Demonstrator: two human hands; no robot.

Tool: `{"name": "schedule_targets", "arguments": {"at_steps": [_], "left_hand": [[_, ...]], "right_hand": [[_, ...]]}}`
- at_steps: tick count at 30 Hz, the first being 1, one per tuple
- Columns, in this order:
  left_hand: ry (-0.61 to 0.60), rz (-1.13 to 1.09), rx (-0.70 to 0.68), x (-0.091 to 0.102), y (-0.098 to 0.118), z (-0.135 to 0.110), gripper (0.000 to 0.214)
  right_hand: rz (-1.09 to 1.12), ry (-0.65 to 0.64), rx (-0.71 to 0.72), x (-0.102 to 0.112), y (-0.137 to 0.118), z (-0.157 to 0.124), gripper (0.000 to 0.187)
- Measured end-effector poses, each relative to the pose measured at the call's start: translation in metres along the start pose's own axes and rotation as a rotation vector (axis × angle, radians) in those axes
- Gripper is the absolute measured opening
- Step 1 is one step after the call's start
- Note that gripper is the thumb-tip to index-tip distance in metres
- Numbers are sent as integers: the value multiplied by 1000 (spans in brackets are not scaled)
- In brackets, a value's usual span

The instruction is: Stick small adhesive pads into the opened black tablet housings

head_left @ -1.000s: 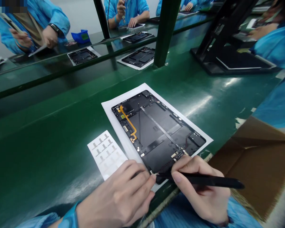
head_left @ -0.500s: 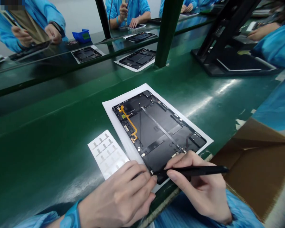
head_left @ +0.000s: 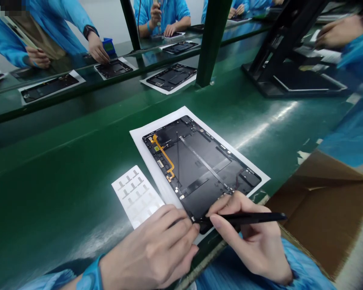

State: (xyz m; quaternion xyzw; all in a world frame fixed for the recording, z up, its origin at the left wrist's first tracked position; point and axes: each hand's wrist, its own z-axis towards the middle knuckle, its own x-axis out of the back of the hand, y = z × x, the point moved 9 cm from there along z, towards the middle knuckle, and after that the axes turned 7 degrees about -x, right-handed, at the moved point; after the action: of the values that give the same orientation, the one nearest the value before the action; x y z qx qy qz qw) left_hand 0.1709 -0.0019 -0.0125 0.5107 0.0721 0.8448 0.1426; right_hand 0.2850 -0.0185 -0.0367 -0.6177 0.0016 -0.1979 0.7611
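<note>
A black tablet housing (head_left: pixel 196 161) lies with its inside facing up on a sheet of white paper (head_left: pixel 139 139). An orange flex cable (head_left: pixel 166 155) runs along its left side, and a grey ribbon cable crosses the middle. My right hand (head_left: pixel 248 237) pinches black tweezers (head_left: pixel 251 218), their tip low over the near corner of the housing. At that same corner my left hand (head_left: pixel 151 245) has its fingers bent together against the edge; what lies under the fingertips is partly hidden. Beside the left hand is a white sticker sheet (head_left: pixel 136 195) with several small grey T-shaped pieces.
An open cardboard box (head_left: pixel 317 213) stands at the right against the green bench (head_left: pixel 63 169). A green post (head_left: pixel 213 44) and a black stand (head_left: pixel 278 72) rise at the back. Beyond, co-workers in blue work on other housings (head_left: pixel 172 76).
My right hand and the tweezers have shifted slightly left; my left hand is in nearly the same place. At the back left, a co-worker has set down a housing and reaches toward another.
</note>
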Motion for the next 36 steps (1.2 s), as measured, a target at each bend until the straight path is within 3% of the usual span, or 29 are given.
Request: {"name": "schedule_targets", "arguments": {"at_steps": [4, 7, 30, 36], "left_hand": [[68, -1, -9, 7, -2, -1, 20], [113, 1, 60, 13, -11, -2, 20], [30, 32, 104, 10, -14, -1, 22], [11, -28, 85, 6, -13, 0, 22]], "right_hand": [[16, 52, 10, 6, 0, 0, 13], [60, 70, 15, 9, 1, 0, 15], [-25, 47, -13, 3, 3, -1, 17], [-25, 140, 133, 2, -12, -8, 20]]}}
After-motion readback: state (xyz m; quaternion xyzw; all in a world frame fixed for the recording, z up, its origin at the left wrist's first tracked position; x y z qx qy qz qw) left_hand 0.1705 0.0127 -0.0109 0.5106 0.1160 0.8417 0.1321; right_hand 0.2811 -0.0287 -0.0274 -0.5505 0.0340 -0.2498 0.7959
